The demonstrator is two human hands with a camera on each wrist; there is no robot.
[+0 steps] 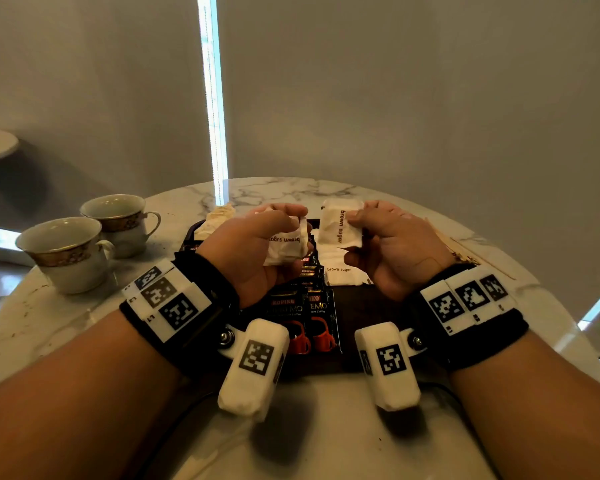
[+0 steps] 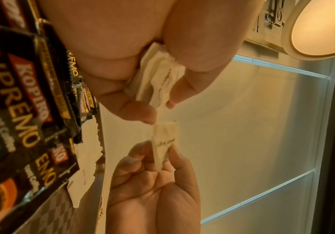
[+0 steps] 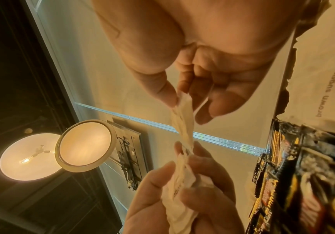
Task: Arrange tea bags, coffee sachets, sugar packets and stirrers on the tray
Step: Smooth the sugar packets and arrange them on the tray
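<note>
My left hand (image 1: 286, 225) grips a small bunch of white brown sugar packets (image 1: 284, 245) above the dark tray (image 1: 364, 313). My right hand (image 1: 355, 233) pinches a single brown sugar packet (image 1: 338, 226) between thumb and fingers, held upright beside the bunch. In the left wrist view the bunch (image 2: 158, 79) sits in my curled fingers, with the single packet (image 2: 164, 140) just below it. Black coffee sachets (image 1: 303, 308) lie in an overlapping row on the tray. More sugar packets (image 1: 343, 271) lie flat to their right. Tea bags (image 1: 219, 220) lie at the tray's far left corner.
Two white cups with gold bands (image 1: 70, 251) (image 1: 122, 220) stand on the round marble table (image 1: 66, 327) at the left. Wooden stirrers (image 1: 465, 252) lie on the table right of the tray. A bright window strip (image 1: 213, 98) and grey wall rise behind.
</note>
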